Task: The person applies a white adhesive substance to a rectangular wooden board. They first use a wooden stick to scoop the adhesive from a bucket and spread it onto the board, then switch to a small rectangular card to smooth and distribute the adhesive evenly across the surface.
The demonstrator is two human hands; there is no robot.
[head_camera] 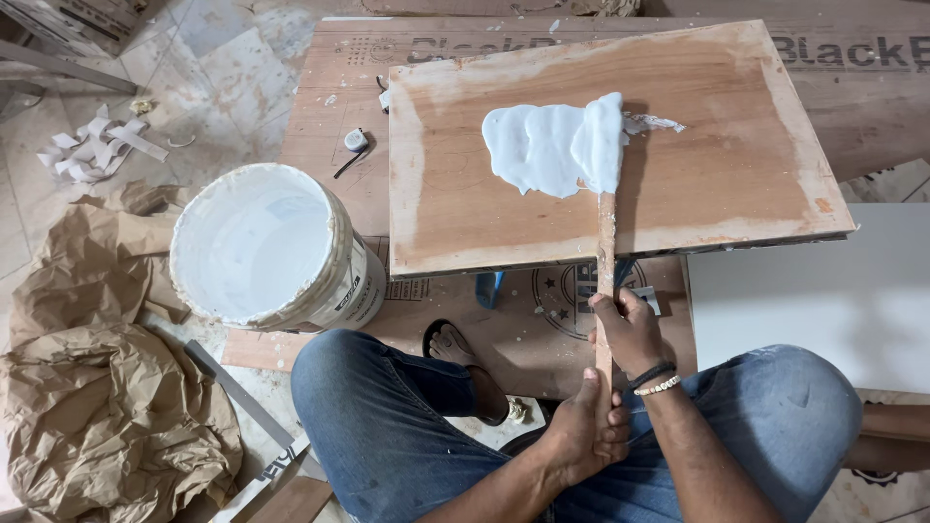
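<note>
Both hands were closed on the stick (606,252): right hand (632,334) higher up the shaft, left hand (584,436) at the butt end. Beyond the grip, the blade end sat in the white glue (552,147) on the board (620,194). Bucket (266,247) lay left of the grip, w/ brown paper (97,387) further left. Judgement: keep blade flat, pull w/ even pressure, thin coat out to bare edges.

Hidden: the lower end of the wooden stick (606,242), enclosed by my left hand (584,431) and right hand (632,334). Cut off: both my forearms at the bottom edge; crumpled brown paper (97,387) at the left edge. Too small to tell: the round object (356,140) on the lower board.
</note>
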